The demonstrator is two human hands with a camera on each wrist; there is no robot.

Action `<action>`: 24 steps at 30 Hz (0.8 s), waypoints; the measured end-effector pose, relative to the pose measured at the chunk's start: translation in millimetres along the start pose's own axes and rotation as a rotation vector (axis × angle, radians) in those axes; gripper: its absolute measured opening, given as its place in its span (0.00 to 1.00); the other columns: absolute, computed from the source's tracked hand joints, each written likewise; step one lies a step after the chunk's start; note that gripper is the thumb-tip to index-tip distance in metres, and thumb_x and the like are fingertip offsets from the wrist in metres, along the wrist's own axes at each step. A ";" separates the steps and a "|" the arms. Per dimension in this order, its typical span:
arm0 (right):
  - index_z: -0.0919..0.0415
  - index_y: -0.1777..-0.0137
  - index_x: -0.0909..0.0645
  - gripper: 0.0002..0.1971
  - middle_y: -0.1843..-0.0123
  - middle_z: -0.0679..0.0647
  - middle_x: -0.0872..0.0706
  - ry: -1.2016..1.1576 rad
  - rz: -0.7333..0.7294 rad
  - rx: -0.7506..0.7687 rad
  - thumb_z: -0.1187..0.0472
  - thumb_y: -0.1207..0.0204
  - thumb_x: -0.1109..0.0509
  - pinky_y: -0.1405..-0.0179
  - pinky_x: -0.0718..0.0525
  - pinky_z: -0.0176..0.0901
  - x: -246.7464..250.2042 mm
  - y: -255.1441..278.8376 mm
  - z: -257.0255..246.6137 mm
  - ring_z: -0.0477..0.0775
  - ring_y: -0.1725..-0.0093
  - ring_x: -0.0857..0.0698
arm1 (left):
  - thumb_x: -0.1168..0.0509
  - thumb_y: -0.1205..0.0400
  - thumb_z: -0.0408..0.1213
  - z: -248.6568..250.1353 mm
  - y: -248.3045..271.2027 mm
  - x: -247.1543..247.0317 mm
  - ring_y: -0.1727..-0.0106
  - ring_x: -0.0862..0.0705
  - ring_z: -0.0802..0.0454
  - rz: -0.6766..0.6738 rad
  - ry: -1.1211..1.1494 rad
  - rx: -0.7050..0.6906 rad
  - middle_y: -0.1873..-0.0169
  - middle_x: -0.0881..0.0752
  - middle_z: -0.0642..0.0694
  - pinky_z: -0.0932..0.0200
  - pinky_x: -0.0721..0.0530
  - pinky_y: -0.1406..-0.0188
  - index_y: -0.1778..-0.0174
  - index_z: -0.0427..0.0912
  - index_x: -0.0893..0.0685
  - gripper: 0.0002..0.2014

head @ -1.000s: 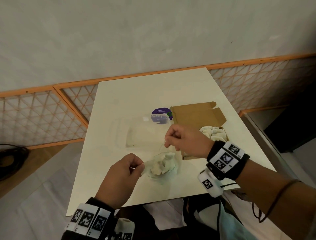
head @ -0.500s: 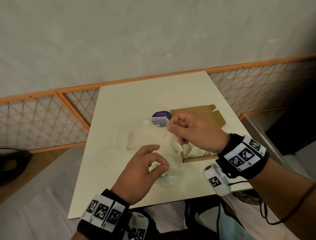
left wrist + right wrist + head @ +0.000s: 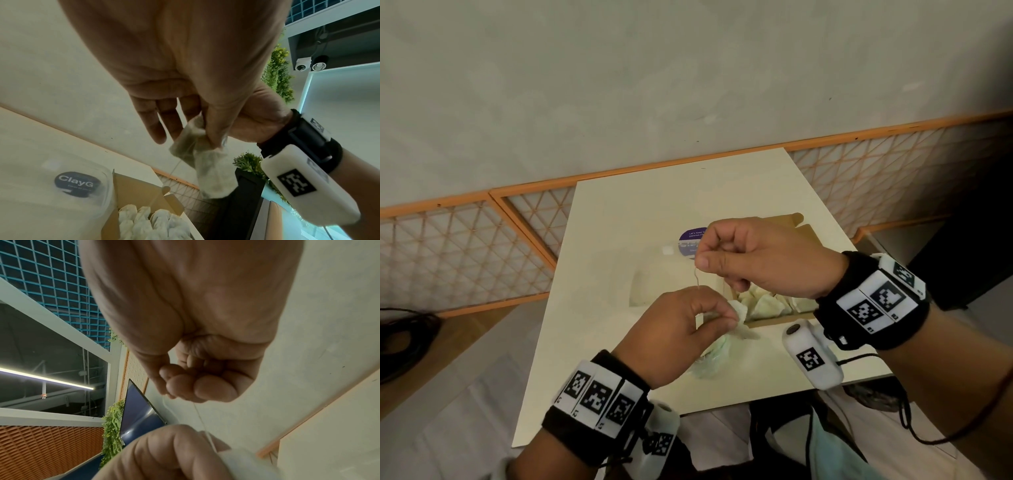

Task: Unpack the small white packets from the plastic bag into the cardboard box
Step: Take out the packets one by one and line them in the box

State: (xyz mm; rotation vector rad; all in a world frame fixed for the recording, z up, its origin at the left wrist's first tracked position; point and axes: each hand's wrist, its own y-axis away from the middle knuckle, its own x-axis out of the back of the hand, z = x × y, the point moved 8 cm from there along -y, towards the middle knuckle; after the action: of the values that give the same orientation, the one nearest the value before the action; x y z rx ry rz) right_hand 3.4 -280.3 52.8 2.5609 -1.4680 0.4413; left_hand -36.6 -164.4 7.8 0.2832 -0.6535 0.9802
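Observation:
My left hand [image 3: 724, 317] pinches small white packets [image 3: 740, 312] just above the crumpled plastic bag [image 3: 710, 359] on the table; in the left wrist view the packets [image 3: 205, 165] hang bunched from thumb and finger. My right hand [image 3: 702, 261] hovers just above it, with thumb and forefinger pinching a thin string [image 3: 697, 279] that runs down to the left hand. The string [image 3: 202, 420] shows again in the right wrist view. The open cardboard box [image 3: 770, 322] lies just right of the hands and holds several packets [image 3: 763, 305].
A clear plastic container [image 3: 654, 287] with a purple round label [image 3: 690, 240] lies left of the box on the cream table [image 3: 619, 222]. An orange lattice fence [image 3: 465, 253] runs behind the table. A dark cable coil [image 3: 404, 342] lies on the floor at left.
My left hand let go of the bag's edge, took packets from it and lifted them. My right hand rose with the string, stretching it above the left hand.

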 end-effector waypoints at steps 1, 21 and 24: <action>0.58 0.49 0.15 0.05 0.69 0.60 0.19 0.004 0.014 0.000 0.57 0.14 0.27 0.65 0.19 0.49 2.2 0.3 0.2 0.56 0.70 0.21 | 0.27 0.15 0.42 -0.8 0.5 0.4 0.48 0.12 0.60 0.020 -0.001 0.002 0.54 0.11 0.63 0.63 0.18 0.44 0.53 0.53 0.09 0.02; 0.52 0.44 0.16 0.09 0.63 0.41 0.10 0.448 -0.032 -0.370 0.48 0.13 0.33 0.74 0.25 0.28 8.0 7.4 95.7 0.42 0.70 0.13 | 0.38 0.10 0.45 3.7 9.2 17.2 0.62 0.12 0.48 0.185 -0.069 0.025 0.62 0.11 0.51 0.42 0.14 0.59 0.48 0.59 0.23 0.02; 0.51 0.43 0.14 0.09 0.50 0.46 0.09 0.414 0.077 -0.312 0.49 0.14 0.32 0.62 0.18 0.36 18.6 9.9 84.5 0.41 0.67 0.12 | 0.35 0.11 0.43 -0.8 10.2 19.0 0.60 0.12 0.55 0.205 -0.060 0.047 0.62 0.11 0.57 0.52 0.15 0.59 0.50 0.57 0.20 0.03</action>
State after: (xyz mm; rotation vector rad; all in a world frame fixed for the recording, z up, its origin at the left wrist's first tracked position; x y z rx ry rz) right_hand 18.6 -324.1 -21.0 2.0291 -1.3598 0.6484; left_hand -37.5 -145.7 18.5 0.2917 -0.7253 1.1883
